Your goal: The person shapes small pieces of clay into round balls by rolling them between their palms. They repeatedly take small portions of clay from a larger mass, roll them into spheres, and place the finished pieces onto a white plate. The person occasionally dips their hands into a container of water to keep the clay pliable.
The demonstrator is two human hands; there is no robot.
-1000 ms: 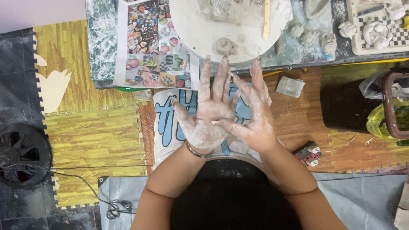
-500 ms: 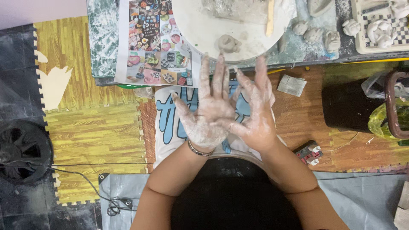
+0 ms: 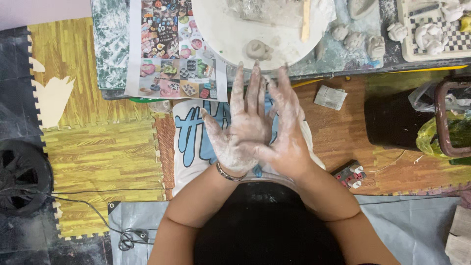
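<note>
This looks like a home clay-craft corner set up on the floor. A low table (image 3: 113,59) carries a round white board (image 3: 230,34) with a small clay lump (image 3: 258,49), more clay figures (image 3: 365,41) and a printed picture sheet (image 3: 171,54). Wood-pattern foam mats (image 3: 83,147) cover the floor, beside a fan (image 3: 19,176) and a power strip (image 3: 349,174).

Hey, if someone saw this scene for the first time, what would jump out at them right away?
First, the two clay-smeared hands pressed together in the middle: the left hand flat with fingers spread, the right hand against it. Just above them, on the table, a round white board carries a small lump of grey clay. To its left lies a colourful picture sheet.
</note>
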